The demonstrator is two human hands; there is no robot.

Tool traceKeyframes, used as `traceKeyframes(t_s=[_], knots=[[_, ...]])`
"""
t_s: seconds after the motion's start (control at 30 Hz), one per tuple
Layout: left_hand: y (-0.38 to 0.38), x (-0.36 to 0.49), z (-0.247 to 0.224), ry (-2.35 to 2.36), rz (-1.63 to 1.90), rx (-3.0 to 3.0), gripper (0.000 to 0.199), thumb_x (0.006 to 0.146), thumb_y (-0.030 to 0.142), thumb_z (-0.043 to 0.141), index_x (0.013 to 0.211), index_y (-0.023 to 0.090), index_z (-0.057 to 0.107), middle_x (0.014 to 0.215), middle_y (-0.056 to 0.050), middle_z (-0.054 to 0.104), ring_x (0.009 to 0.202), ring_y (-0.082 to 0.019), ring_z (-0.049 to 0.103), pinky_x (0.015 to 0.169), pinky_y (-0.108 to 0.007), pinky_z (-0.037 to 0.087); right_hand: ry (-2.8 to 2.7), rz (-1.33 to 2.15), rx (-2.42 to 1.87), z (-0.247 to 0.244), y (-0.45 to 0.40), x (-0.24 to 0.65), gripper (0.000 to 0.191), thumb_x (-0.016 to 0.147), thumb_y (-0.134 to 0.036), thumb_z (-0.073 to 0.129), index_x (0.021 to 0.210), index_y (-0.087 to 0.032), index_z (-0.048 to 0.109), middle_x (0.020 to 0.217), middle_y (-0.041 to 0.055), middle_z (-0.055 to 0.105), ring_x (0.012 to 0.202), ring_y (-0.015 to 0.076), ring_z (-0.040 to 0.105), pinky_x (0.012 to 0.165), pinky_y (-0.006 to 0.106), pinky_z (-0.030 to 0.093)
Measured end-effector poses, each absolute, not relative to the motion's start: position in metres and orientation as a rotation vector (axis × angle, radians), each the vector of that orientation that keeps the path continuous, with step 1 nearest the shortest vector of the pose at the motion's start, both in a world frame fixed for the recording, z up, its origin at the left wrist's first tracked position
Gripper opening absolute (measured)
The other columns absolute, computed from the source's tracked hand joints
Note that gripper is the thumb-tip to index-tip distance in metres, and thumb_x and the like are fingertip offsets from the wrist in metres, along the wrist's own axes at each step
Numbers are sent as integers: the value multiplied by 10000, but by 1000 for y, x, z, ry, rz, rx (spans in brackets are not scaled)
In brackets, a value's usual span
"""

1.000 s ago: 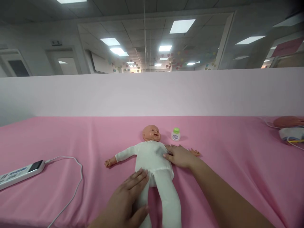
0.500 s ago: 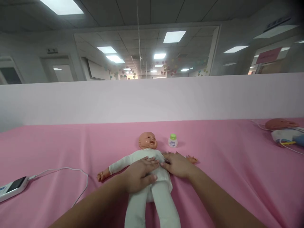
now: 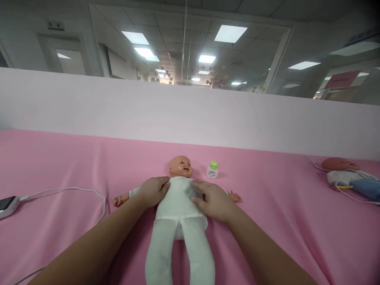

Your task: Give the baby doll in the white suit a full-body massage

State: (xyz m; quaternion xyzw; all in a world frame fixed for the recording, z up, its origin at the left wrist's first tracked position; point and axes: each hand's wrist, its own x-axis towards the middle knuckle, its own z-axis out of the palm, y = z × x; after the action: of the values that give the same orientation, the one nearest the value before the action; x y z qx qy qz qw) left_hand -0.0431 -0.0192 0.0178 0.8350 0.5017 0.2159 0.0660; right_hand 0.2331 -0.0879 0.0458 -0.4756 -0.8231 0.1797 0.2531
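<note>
A baby doll [image 3: 180, 202] in a white top and white trousers lies face up on the pink cloth, its arms stretched out sideways. My left hand [image 3: 154, 191] rests at the doll's shoulder on the left of the view, over the upper sleeve, holding nothing. On the other side of the chest is my right hand [image 3: 214, 200], fingers apart over the doll's chest and shoulder. Just beyond my right hand stands a small clear bottle [image 3: 212, 170] with a green cap.
The pink cloth [image 3: 267, 174] covers the surface up to a low white wall [image 3: 190, 114]. At the left lies a white device [image 3: 8, 206] with a cable. A second doll [image 3: 346, 172] with blue clothing and a white cord lies at the far right.
My left hand has moved from the doll's middle to its shoulder on the left. My right hand has shifted slightly inward over the chest. The whole view has tilted.
</note>
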Motion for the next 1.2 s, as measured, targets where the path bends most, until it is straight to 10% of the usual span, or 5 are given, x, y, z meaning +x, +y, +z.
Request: traceKeyframes(t_s=[0.17, 0.43, 0.63, 0.9, 1.2], knots=[[-20, -41, 16, 1535, 610, 2565, 397, 1042, 418, 381, 1162, 277, 733, 1161, -61, 783, 1042, -272, 729, 888, -357, 531, -2485, 785, -665, 47, -120, 201, 513, 991, -465, 619, 1483, -331, 569, 1545, 39, 561, 1473, 268, 469, 1295, 529, 157], [-19, -41, 13, 1543, 595, 2576, 409, 1045, 428, 367, 1144, 248, 721, 1149, -81, 782, 1023, -284, 723, 849, -375, 518, -2581, 568, -1125, 35, -88, 200, 743, 1004, -708, 435, 1619, -299, 358, 1714, 45, 243, 1606, 286, 164, 1301, 560, 20], [-19, -41, 11, 1552, 556, 2588, 463, 1059, 462, 312, 1190, 253, 705, 1183, -77, 775, 1049, -284, 720, 948, -414, 517, -2405, 494, -1528, 23, -63, 221, 810, 1017, -734, 289, 1664, -251, 224, 1723, 58, 225, 1597, 289, 201, 1282, 549, 138], [-28, -53, 23, 1631, 285, 2615, 481, 1043, 395, 357, 1259, 126, 692, 1407, -178, 660, 1439, -362, 483, 1227, -574, 292, -2301, 404, -1820, 37, -68, 243, 564, 1061, -575, 291, 1498, -324, 544, 1396, 75, 683, 1273, 335, 618, 1103, 518, 381], [-122, -8, 69, 311, 464, 2359, 509, 1039, 414, 517, 1511, 231, 568, 1540, -79, 562, 1444, -290, 498, 1236, -435, 361, -2278, 382, -1793, 43, -73, 239, 555, 1048, -577, 327, 1399, -284, 641, 1305, 78, 736, 1199, 354, 656, 1044, 487, 417]])
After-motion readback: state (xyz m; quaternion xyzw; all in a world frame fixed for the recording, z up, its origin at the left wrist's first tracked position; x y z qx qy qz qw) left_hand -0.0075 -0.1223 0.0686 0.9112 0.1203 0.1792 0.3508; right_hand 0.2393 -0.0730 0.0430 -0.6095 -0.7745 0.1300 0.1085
